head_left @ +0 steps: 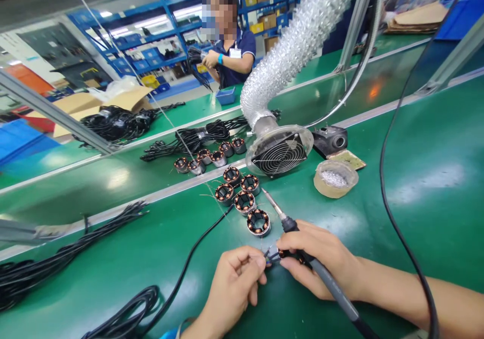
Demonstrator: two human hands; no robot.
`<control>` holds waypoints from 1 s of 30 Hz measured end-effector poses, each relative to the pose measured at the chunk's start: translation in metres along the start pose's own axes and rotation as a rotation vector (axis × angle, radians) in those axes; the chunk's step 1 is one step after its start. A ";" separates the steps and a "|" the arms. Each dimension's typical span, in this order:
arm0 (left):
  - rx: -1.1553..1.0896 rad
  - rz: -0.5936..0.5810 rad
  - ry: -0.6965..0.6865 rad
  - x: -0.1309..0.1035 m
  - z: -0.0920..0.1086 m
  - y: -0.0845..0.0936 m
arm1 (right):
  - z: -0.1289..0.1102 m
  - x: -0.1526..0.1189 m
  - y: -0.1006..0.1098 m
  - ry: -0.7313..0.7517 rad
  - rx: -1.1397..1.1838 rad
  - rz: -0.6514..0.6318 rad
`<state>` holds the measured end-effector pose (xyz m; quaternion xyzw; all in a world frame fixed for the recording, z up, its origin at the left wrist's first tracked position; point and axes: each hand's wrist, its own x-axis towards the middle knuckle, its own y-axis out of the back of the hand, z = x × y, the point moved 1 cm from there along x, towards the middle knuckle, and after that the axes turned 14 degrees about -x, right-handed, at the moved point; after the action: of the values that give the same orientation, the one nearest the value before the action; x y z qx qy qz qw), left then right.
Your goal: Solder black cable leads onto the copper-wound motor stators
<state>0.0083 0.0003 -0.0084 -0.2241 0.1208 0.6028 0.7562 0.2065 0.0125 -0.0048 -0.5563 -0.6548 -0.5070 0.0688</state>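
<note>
My right hand (323,256) is closed around a soldering iron (335,288), whose metal tip points up and left toward the fume fan. Between the same hand's fingertips is a small copper-wound part (282,253), mostly hidden, which looks like a motor stator. My left hand (236,278) pinches thin insulated wires (273,257) that reach across to that part. Just beyond my hands stands a stator (258,222) with copper windings and a black core. Several more stators (244,202) are grouped behind it, some with fine loose wire ends.
A fume fan (282,153) on a silver duct (298,41) overhangs the bench. Right of it are a solder-scrap bowl (336,178) and a black stand (330,139). Black cables (68,250) lie left; another cord (393,213) hangs right. Across the bench, a person (234,56) holds cables.
</note>
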 end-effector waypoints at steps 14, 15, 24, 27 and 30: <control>0.281 -0.034 -0.215 0.001 0.007 -0.007 | -0.006 0.012 0.000 -0.036 0.009 -0.092; 0.314 -0.027 -0.241 0.000 0.006 -0.006 | -0.006 0.012 -0.001 -0.020 0.017 -0.132; 0.054 -0.081 -0.002 -0.032 -0.015 -0.016 | -0.018 -0.014 -0.009 -0.068 -0.044 -0.115; 0.093 -0.151 -0.067 -0.030 -0.005 -0.011 | -0.016 -0.016 -0.005 -0.050 -0.081 -0.060; 0.200 0.004 -0.182 -0.009 0.015 0.004 | -0.011 -0.015 0.003 -0.066 -0.109 -0.034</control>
<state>0.0006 0.0004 0.0084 -0.0914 0.1116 0.6072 0.7813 0.2092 -0.0061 -0.0079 -0.5644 -0.6376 -0.5243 0.0082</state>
